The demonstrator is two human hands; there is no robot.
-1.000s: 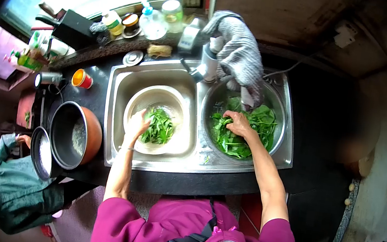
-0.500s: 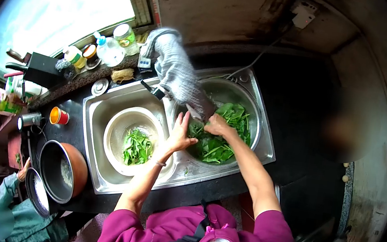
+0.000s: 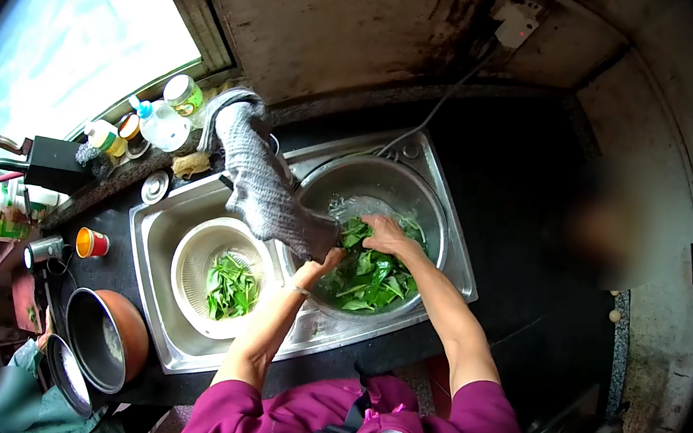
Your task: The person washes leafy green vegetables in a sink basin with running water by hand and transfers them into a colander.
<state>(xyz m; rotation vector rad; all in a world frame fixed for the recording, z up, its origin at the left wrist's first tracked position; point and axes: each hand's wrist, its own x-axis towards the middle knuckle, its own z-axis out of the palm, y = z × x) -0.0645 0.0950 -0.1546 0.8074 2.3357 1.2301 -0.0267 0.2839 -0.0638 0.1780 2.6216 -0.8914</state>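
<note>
A large metal basin (image 3: 442, 199) in the right sink bowl holds water and green leafy vegetables (image 3: 373, 280). My right hand (image 3: 386, 235) is in the basin, its fingers curled around some of the leaves. At the basin's left side is my left hand (image 3: 320, 268); its fingers are mostly hidden behind a grey knitted cloth (image 3: 266, 192) that hangs from above over the sink's middle. A pale colander (image 3: 188, 270) stands in the left sink bowl, with more leafy greens (image 3: 232, 287) in it.
An orange-brown pot (image 3: 133, 337) sits left of the double sink (image 3: 156, 314), near a red-orange cup (image 3: 92, 244). Bottles, a jar (image 3: 183, 93) and a knife block (image 3: 59, 166) line the window ledge. Another person's green sleeve (image 3: 29, 393) shows at lower left, beside a lidlike pan (image 3: 67, 377).
My left hand has gone from spread over the basin's edge to lower behind the cloth. My right hand has shifted slightly among the leaves. The whole view has moved a little.
</note>
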